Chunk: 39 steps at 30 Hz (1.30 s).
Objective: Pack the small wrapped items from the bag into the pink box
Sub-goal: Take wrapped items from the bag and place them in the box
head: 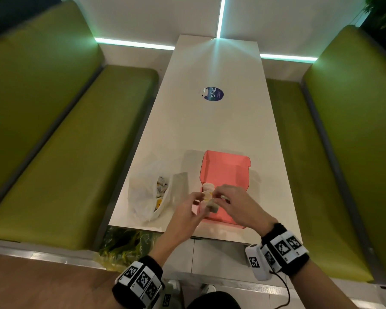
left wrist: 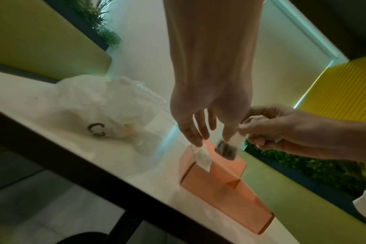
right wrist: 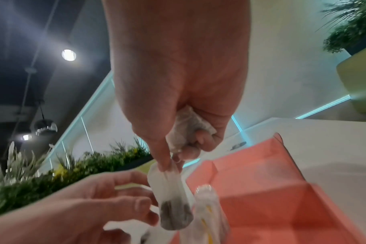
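Over the near left corner of the open pink box (head: 224, 172), both hands work close together above the white tabletop (head: 210, 121). The right hand (head: 234, 205) pinches the top of one translucent wrapped item (right wrist: 173, 201) between thumb and forefinger, so that it hangs down with a dark lump at its bottom end; a second crumpled wrapped item (right wrist: 188, 125) is tucked in the same palm under the curled fingers (right wrist: 201, 140). The left hand (head: 186, 216) holds one white wrapped item (left wrist: 202, 156) at its fingertips, just above the left wall of the box, with its other fingers (left wrist: 207, 125) loosely extended and nearly touching the right hand. Inside the box, at least two more wrapped items (head: 208, 192) lie in the near left corner, one with yellow on it; the exact count there cannot be told because the hands cover part of them. The box lid stands open on the far side. Just to the left of the box lies one white plastic bag (head: 147, 192), open toward the box, with several wrapped items (head: 162, 188) visible in its mouth. Farther along the tabletop there is one round dark blue sticker (head: 214, 94). Two green benches (head: 60, 139) stand on each side of the tabletop.
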Motion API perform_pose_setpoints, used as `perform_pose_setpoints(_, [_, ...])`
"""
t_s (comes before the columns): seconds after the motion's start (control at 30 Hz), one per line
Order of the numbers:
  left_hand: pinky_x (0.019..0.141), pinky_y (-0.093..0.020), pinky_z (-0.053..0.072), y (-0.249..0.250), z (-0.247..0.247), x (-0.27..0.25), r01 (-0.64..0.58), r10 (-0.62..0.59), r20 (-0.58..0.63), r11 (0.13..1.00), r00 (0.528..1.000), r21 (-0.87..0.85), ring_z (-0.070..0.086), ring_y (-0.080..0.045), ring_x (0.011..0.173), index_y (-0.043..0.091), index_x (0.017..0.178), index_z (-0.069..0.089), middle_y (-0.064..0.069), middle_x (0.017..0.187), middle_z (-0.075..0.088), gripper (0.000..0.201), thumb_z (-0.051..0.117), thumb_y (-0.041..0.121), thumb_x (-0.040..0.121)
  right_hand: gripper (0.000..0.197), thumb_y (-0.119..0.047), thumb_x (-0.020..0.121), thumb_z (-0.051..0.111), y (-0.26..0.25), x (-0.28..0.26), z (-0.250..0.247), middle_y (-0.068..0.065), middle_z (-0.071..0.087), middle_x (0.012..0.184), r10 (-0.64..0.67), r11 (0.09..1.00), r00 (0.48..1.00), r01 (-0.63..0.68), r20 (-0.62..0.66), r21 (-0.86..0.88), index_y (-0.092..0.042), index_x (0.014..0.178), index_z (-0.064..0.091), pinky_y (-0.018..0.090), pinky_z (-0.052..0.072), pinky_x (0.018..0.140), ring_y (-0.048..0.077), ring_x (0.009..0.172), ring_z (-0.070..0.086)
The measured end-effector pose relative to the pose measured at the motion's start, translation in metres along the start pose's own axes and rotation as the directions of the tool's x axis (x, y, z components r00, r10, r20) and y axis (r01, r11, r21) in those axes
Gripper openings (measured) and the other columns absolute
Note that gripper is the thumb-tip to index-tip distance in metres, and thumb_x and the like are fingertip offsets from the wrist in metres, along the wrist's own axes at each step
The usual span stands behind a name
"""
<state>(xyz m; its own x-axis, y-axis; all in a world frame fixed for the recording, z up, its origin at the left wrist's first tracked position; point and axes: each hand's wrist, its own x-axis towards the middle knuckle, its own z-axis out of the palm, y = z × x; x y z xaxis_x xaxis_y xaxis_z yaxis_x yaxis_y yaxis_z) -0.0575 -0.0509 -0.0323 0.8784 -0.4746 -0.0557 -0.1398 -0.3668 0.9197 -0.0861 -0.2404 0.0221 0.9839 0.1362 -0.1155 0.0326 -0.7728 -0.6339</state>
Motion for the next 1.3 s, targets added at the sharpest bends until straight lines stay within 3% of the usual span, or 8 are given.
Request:
perform_pose_setpoints(0.23, [0.08,-0.019,0.047,-0.024,-0.006,-0.012,0.036,-0.018,-0.088,0.978,0.996,0.206,0.054,-0.003,0.103,0.026,0.123,0.055,0.014,0.116,0.059,0.03,0.063,0.03,0.094,0.007,-0.022,0.097,0.052,0.005,0.006,0.029,-0.012,0.059,0.08,0.049,0.998,0.992,-0.044,0.114,-0.046,-0.027,0.094,0.055,0.041,0.049,0.069,0.015,0.073,0.056])
perform_pose_setpoints(0.37, [0.076,-0.016,0.042,-0.021,-0.004,-0.017,-0.029,0.063,-0.103,0.953,0.993,0.302,0.049,-0.002,0.1,0.024,0.115,0.057,0.013,0.114,0.056,0.022,0.061,0.028,0.095,0.008,-0.023,0.096,0.051,0.013,0.013,0.04,-0.009,0.066,0.087,0.064,0.997,0.99,-0.069,0.125,0.03,-0.029,0.095,0.057,0.044,0.052,0.074,0.016,0.078,0.062])
perform_pose_setpoints(0.43, [0.077,-0.022,0.046,-0.018,-0.001,-0.018,-0.126,0.161,-0.058,0.911,0.985,0.392,0.049,-0.007,0.099,0.022,0.109,0.059,0.011,0.11,0.057,0.016,0.06,0.028,0.094,0.008,-0.024,0.094,0.051,0.016,0.016,0.046,-0.007,0.067,0.088,0.078,0.995,0.99,-0.084,0.115,0.049,-0.029,0.094,0.057,0.045,0.052,0.076,0.016,0.079,0.062])
perform_pose_setpoints(0.53, [0.086,-0.029,0.049,-0.022,0.01,-0.019,-0.343,0.307,0.16,0.765,0.938,0.545,0.053,-0.014,0.099,0.024,0.108,0.062,0.01,0.113,0.062,0.019,0.054,0.033,0.094,0.007,-0.024,0.095,0.051,0.018,0.017,0.052,-0.007,0.069,0.086,0.086,0.995,0.995,-0.089,0.059,0.04,-0.028,0.094,0.056,0.045,0.051,0.075,0.015,0.076,0.063])
perform_pose_setpoints(0.63, [0.088,-0.036,0.052,-0.027,0.017,-0.021,-0.338,0.209,0.268,0.652,0.94,0.678,0.054,-0.021,0.106,0.023,0.12,0.061,0.007,0.124,0.063,0.039,0.041,0.046,0.096,0.007,-0.027,0.098,0.05,0.018,0.016,0.057,-0.008,0.068,0.093,0.105,0.994,0.994,-0.105,-0.01,-0.013,-0.028,0.095,0.056,0.04,0.051,0.072,0.015,0.081,0.063])
perform_pose_setpoints(0.8, [0.09,-0.037,0.049,-0.027,0.02,-0.024,-0.298,0.128,0.278,0.6,0.952,0.742,0.053,-0.022,0.114,0.024,0.129,0.056,0.005,0.124,0.065,0.051,0.03,0.054,0.096,0.019,-0.025,0.101,0.045,0.024,0.007,0.066,-0.007,0.05,0.115,0.053,0.99,0.991,-0.068,-0.119,-0.124,-0.027,0.118,0.052,0.035,0.051,0.07,0.014,0.087,0.057])
perform_pose_setpoints(0.97, [0.089,-0.037,0.048,-0.026,0.021,-0.023,-0.291,0.117,0.278,0.596,0.953,0.748,0.052,-0.023,0.114,0.024,0.126,0.056,0.003,0.123,0.065,0.052,0.028,0.055,0.095,0.031,-0.036,0.097,0.03,0.024,-0.002,0.07,-0.005,0.044,0.11,0.001,0.963,1.0,-0.003,-0.008,-0.271,-0.027,0.115,0.054,0.034,0.048,0.06,0.013,0.094,0.049])
perform_pose_setpoints(1.3, [0.09,-0.036,0.048,-0.022,0.021,-0.024,-0.3,0.099,0.299,0.577,0.949,0.76,0.052,-0.021,0.112,0.023,0.126,0.056,0.003,0.123,0.064,0.053,0.028,0.056,0.095,0.024,-0.037,0.103,0.04,0.032,0.006,0.078,-0.005,0.044,0.113,0.067,0.954,0.998,-0.059,0.016,-0.294,-0.024,0.11,0.059,0.036,0.05,0.07,0.016,0.105,0.048])
